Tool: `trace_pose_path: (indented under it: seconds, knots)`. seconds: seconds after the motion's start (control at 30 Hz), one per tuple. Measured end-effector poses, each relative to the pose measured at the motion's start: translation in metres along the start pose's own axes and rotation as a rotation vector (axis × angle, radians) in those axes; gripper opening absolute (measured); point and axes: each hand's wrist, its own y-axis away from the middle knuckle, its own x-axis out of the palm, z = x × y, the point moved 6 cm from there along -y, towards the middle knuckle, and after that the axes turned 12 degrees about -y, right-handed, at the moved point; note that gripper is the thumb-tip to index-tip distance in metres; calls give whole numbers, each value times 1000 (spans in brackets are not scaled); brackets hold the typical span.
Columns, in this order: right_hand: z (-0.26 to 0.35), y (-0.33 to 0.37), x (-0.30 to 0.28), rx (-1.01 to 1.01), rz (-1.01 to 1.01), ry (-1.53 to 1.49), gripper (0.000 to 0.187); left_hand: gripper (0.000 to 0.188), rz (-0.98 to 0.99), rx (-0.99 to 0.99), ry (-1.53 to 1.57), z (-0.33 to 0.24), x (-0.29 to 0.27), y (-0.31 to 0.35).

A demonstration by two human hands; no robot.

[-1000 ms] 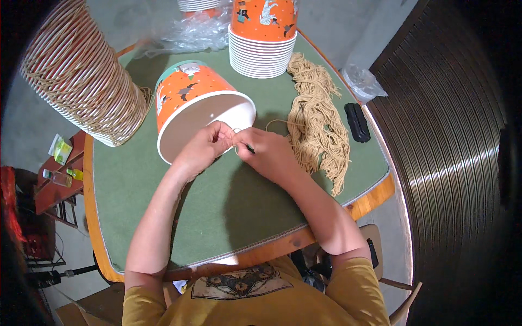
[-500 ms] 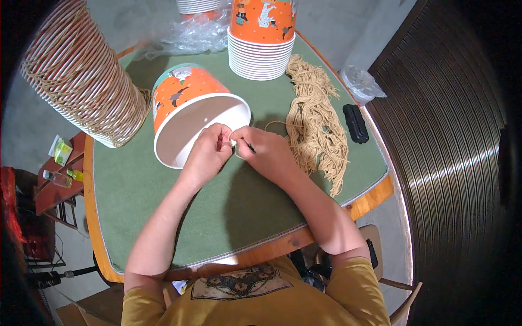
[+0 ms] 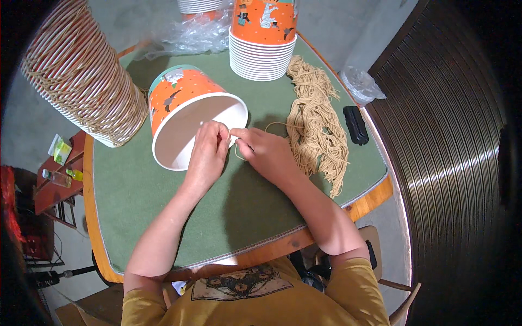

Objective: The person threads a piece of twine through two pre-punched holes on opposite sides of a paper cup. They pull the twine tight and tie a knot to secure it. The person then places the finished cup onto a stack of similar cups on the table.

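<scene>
An orange paper bucket (image 3: 179, 100) with printed figures and a white rim lies tipped on its side, its mouth toward me. At the right edge of that mouth, my left hand (image 3: 209, 149) and my right hand (image 3: 265, 152) meet fingertip to fingertip. Both are closed in a pinch on a thin tan cord (image 3: 238, 154), a short piece of which hangs below the fingers. How the cord runs between the fingertips is hidden. A bundle of tan cords (image 3: 315, 125) lies just right of my right hand, one loose strand curling toward it.
A tall leaning stack of buckets strung with cords (image 3: 81, 76) stands at the left. Nested orange buckets (image 3: 262, 54) are at the back, beside crumpled clear plastic (image 3: 190, 38). A black case (image 3: 355, 125) lies near the right edge of the green-covered table (image 3: 141, 217).
The bucket has shifted slightly left and its tilt has changed a little. My left fingers have turned more upright, and my right fingers have shifted slightly at the cord.
</scene>
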Motion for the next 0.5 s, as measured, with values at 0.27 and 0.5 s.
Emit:
trace_pose_path:
  seconds: [0.27, 0.5]
  knots:
    - [-2, 0, 2, 6, -7, -23, 22, 17, 9, -22, 31, 2, 1, 0]
    - [0, -4, 2, 52, 10, -62, 11, 15, 78, -86, 114, 8, 3, 0]
